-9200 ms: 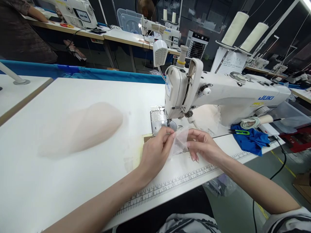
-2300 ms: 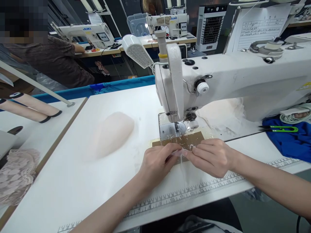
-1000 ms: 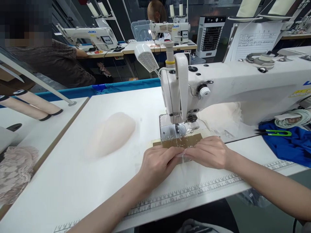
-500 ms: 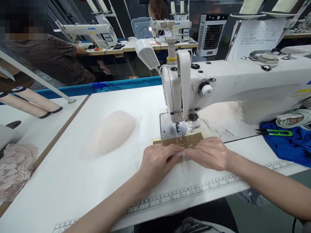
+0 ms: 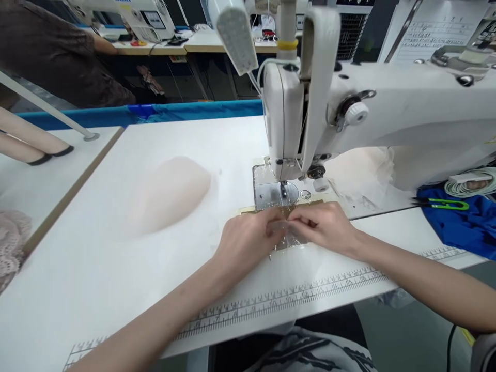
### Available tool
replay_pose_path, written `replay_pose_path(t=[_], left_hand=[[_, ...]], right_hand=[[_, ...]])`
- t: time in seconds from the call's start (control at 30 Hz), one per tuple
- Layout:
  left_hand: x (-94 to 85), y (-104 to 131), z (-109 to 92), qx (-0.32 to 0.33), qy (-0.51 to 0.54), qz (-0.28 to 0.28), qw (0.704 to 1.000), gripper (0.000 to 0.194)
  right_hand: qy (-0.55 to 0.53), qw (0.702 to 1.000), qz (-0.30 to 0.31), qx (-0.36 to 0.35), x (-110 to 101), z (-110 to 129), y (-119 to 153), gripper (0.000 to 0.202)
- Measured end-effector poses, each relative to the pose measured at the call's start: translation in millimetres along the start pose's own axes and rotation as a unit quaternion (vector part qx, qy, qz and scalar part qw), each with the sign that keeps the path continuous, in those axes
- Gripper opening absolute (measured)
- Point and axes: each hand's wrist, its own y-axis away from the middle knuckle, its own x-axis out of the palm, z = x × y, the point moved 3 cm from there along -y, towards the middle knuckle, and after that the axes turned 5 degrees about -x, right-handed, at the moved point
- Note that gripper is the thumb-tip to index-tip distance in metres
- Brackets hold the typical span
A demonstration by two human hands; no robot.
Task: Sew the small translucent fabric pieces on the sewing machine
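My left hand (image 5: 248,235) and my right hand (image 5: 327,227) meet just in front of the sewing machine's needle plate (image 5: 267,194). Both have their fingers pinched on a small piece of thin, sheer fabric (image 5: 281,225). Beneath the fingers a brown strip (image 5: 289,243) with a clear, shiny covering lies on the table. The presser foot (image 5: 284,191) stands just beyond the fingertips. A pale beige fabric piece (image 5: 170,194) lies flat to the left of my hands.
White sewing machine (image 5: 387,103) at right, with sheer fabric (image 5: 362,173) under its arm. Green snips (image 5: 445,204) rest on blue cloth (image 5: 461,225). Lace (image 5: 13,243) lies at far left. A printed ruler (image 5: 271,307) runs along the front edge. A person's sleeve (image 5: 58,57) shows at upper left.
The view has moved closer to the machine. Both hands have lifted slightly, their fingertips now raised around the sheer fabric; my right hand's fingers are more bent.
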Motion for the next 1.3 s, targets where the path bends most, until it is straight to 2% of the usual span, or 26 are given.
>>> replay_pose_path(t=[0.07, 0.13, 0.2, 0.27, 0.33, 0.43, 0.57, 0.67, 0.73, 0.83, 0.93, 1.03, 1.3], left_hand=[[1.1, 1, 0, -0.004, -0.033, -0.028, 0.999, 0.023], [-0.2, 3, -3, 0.032, -0.082, -0.076, 0.993, 0.034], [-1.4, 6, -7, 0.092, -0.14, -0.131, 0.977, 0.032], [-0.7, 10, -12, 0.154, -0.185, -0.166, 0.956, 0.021], [1.6, 16, -17, 0.208, -0.214, -0.182, 0.937, 0.013], [6.1, 24, -23, 0.254, -0.248, -0.178, 0.918, 0.016], [9.8, 30, -26, 0.246, -0.253, -0.152, 0.923, 0.019], [9.6, 29, -26, 0.237, -0.245, -0.142, 0.929, 0.022], [8.5, 26, -24, 0.23, -0.222, -0.133, 0.938, 0.023], [7.8, 17, -17, 0.216, -0.175, -0.118, 0.953, 0.024], [8.3, 10, -11, 0.212, -0.161, -0.116, 0.957, 0.024], [8.5, 8, -9, 0.215, -0.173, -0.121, 0.954, 0.025], [8.3, 9, -12, 0.205, -0.211, -0.123, 0.948, 0.028]], right_hand=[[0.017, 0.999, 0.0, 0.03, 2, -4, -3, 0.014], [0.034, 0.998, 0.003, 0.049, 2, -6, -6, 0.013], [0.045, 0.997, 0.007, 0.058, 2, -6, -9, 0.012], [0.048, 0.997, 0.011, 0.066, 1, -7, -10, 0.012], [0.043, 0.996, 0.016, 0.074, 1, -7, -11, 0.012], [0.038, 0.996, 0.018, 0.077, 1, -9, -12, 0.014], [0.063, 0.997, 0.008, 0.047, 1, -11, -10, 0.015], [0.146, 0.989, 0.032, -0.002, -5, -11, -7, 0.025], [0.245, 0.969, 0.041, 0.0, -12, -13, -4, 0.026], [0.368, 0.929, 0.017, 0.021, -24, -15, -3, 0.026], [0.345, 0.938, 0.014, -0.029, -23, -9, -3, 0.026], [0.296, 0.951, 0.049, -0.072, -12, -1, -1, 0.031], [0.339, 0.935, 0.066, -0.079, -4, -1, 1, 0.032]])
